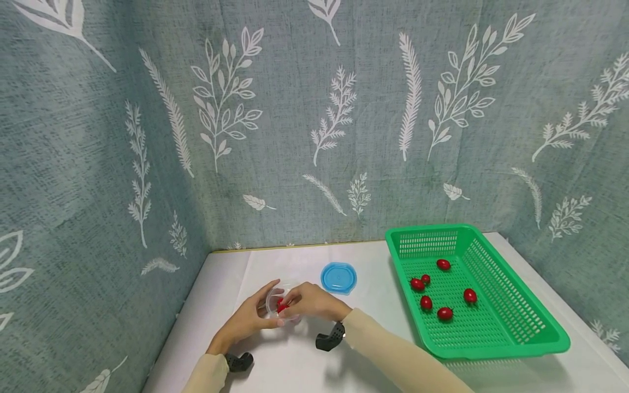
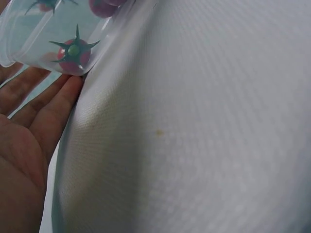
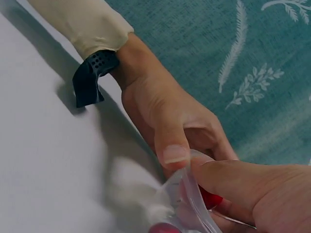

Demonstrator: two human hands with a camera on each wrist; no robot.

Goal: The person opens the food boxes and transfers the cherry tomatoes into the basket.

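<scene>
Currently both hands are at a clear plastic cup (image 2: 34, 41), on the left part of the white table (image 1: 295, 365). Left hand (image 1: 245, 319): grips the cup from the side, thumb apart from the fingers; in the right wrist view the thumb presses at the rim, and in the left wrist view the other fingers lie fairly straight against the outer wall. Right hand (image 1: 312, 301): reaches into the cup's mouth, thumb and fingertips pinching a red cherry tomato (image 3: 210, 199); exact contact of each finger cannot be told, being partly hidden.

Contents: several cherry tomatoes show through the wall, one with its green star-shaped calyx facing the left wrist camera; full count unclear. Whether the cup's base sits flat cannot be told.

Surroundings: a blue lid (image 1: 338, 278) lies on the table just beyond the right hand, apart from the cup. To the right, well apart, stands a green basket (image 1: 496, 352) with perforated walls; six loose tomatoes (image 1: 445, 314) lie on its floor, mostly toward the left side. Both arms wear cream sleeves (image 1: 393, 355) and black wrist bands (image 1: 330, 338). Behind hangs a grey-green cloth (image 1: 295, 180) printed with white leaves and sprigs.
</scene>
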